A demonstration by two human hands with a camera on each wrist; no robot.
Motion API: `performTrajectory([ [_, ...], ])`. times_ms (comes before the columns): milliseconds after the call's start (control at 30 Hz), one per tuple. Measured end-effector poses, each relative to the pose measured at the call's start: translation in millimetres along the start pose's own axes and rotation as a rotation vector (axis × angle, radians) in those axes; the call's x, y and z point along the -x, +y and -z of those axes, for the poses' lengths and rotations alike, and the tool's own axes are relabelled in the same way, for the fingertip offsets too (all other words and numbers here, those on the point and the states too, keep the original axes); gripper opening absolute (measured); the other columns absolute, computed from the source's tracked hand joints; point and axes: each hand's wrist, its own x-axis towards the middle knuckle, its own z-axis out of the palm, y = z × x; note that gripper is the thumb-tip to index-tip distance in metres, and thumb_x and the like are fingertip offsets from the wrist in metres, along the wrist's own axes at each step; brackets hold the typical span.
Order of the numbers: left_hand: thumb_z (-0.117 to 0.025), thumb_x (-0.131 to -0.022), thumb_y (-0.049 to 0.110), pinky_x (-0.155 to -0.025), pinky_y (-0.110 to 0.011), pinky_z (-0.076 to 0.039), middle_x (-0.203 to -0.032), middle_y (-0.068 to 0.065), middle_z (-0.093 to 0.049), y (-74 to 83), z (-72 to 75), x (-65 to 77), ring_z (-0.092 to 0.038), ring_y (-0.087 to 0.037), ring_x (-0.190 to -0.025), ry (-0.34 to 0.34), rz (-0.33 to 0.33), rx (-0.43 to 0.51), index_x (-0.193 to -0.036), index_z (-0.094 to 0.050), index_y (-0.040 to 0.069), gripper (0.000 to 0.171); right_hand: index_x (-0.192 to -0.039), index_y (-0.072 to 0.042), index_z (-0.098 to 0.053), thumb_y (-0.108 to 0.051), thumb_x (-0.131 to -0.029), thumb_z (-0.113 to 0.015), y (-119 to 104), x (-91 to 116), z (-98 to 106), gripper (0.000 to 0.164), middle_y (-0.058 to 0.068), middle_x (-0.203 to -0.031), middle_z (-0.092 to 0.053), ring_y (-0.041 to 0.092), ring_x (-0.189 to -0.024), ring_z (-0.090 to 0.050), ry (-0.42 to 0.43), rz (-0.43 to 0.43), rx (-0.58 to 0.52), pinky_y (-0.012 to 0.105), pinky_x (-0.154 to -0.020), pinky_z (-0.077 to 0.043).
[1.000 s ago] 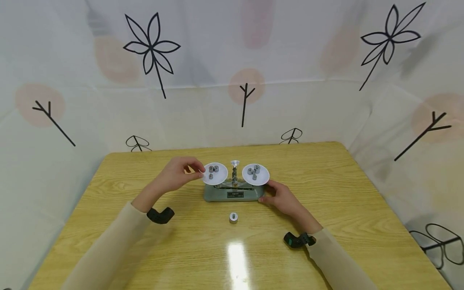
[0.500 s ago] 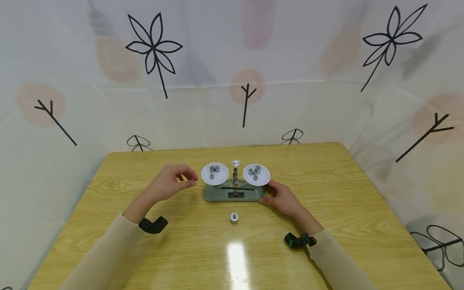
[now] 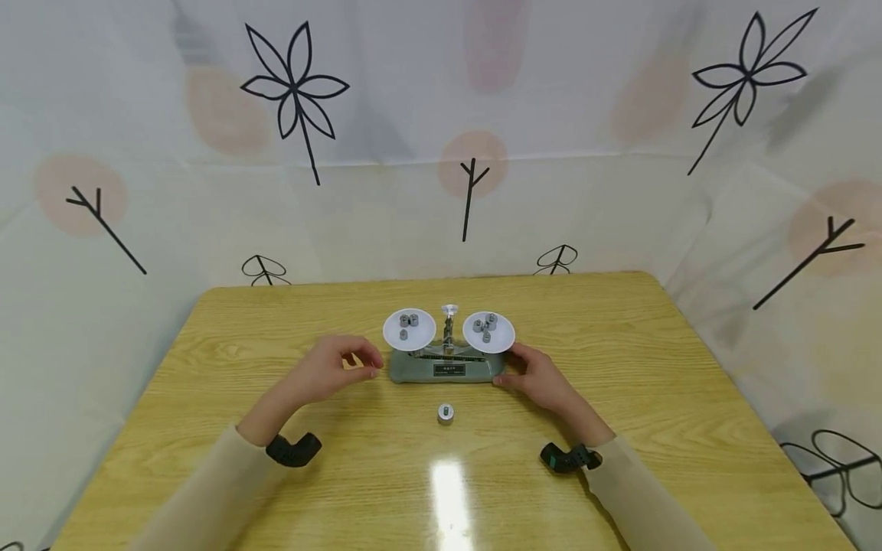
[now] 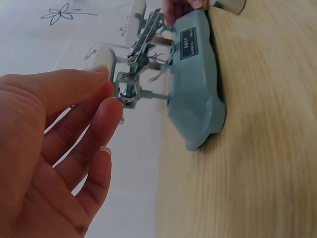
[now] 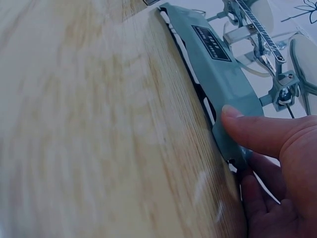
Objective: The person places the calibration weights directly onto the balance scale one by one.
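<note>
A green-grey two-pan balance scale [image 3: 413, 372] stands on the table. Several small metal weights sit in it: a few on the white left pan [image 3: 424, 334], others on the right pan [image 3: 504, 332]. My right hand [image 3: 540, 379] grips the base's right end; in the right wrist view its thumb [image 5: 252, 130] lies on the front face, with the other fingers around the end. Just left of the base, my left hand [image 3: 331, 371] hovers with loosely bent fingers and nothing in them. One larger weight [image 3: 445, 414] stands on the table in front of the scale.
The wooden table [image 3: 620, 329] has a bright light reflection near its front. A white cloth [image 3: 386, 222] printed with plants and pink patches hangs behind it and along both sides.
My left hand has drawn back leftward from the left pan's edge and then come down lower beside the base. The right hand keeps its hold on the scale.
</note>
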Motion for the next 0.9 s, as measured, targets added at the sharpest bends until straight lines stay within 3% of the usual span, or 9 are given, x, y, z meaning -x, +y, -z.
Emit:
performTrajectory([
  [133, -0.074, -0.091, 0.014, -0.072, -0.032, -0.048, -0.096, 0.008, -0.071, -2.6, -12.0, 1.9, -0.062, -0.01, -0.087, -0.018, -0.025, 0.021, -0.1, -0.074, 0.014, 0.009, -0.139, 0.013, -0.048, 0.004, -0.085, -0.074, -20, 4, 3, 0.06, 0.031, -0.138, -0.051, 0.046, -0.13, -0.047, -0.009, -0.001, 0.007, 0.054, -0.106, -0.038],
  [333, -0.074, -0.09, 0.008, -0.071, -0.031, -0.049, -0.098, 0.0, -0.072, -2.9, -35.0, 3.8, -0.063, -0.009, -0.089, -0.054, -0.058, 0.069, -0.101, -0.074, 0.01, 0.012, -0.144, 0.005, -0.047, -0.004, -0.085, -0.078, 19, -4, -3, 0.067, 0.024, -0.143, -0.05, 0.039, -0.133, -0.046, -0.003, -0.002, -0.011, 0.051, -0.108, -0.037],
  [500, -0.075, -0.089, 0.008, -0.072, -0.03, -0.05, -0.098, 0.002, -0.072, -2.2, -55.0, 2.4, -0.064, -0.01, -0.09, -0.079, -0.068, 0.109, -0.102, -0.074, 0.009, 0.013, -0.143, 0.003, -0.049, -0.01, -0.084, -0.08, 19, -4, -1, 0.068, 0.023, -0.141, -0.053, 0.038, -0.133, -0.047, -0.006, -0.017, -0.015, 0.051, -0.108, -0.037],
  [667, -0.075, -0.091, 0.014, -0.076, -0.029, -0.049, -0.1, 0.003, -0.072, -2.4, -74.9, 1.1, -0.063, -0.01, -0.092, -0.128, -0.027, 0.165, -0.105, -0.073, 0.01, 0.015, -0.144, 0.002, -0.049, -0.01, -0.084, -0.081, 18, -3, 0, 0.069, 0.023, -0.141, -0.052, 0.038, -0.134, -0.045, -0.002, -0.029, -0.012, 0.051, -0.11, -0.035],
  [900, -0.075, -0.09, 0.013, -0.078, -0.028, -0.051, -0.101, 0.003, -0.07, -3.0, -93.3, -1.7, -0.064, -0.011, -0.093, -0.167, -0.021, 0.203, -0.108, -0.071, 0.013, 0.019, -0.143, 0.001, -0.05, -0.009, -0.083, -0.081, 19, -4, -2, 0.068, 0.022, -0.141, -0.053, 0.038, -0.134, -0.045, 0.001, -0.022, -0.004, 0.052, -0.11, -0.035],
])
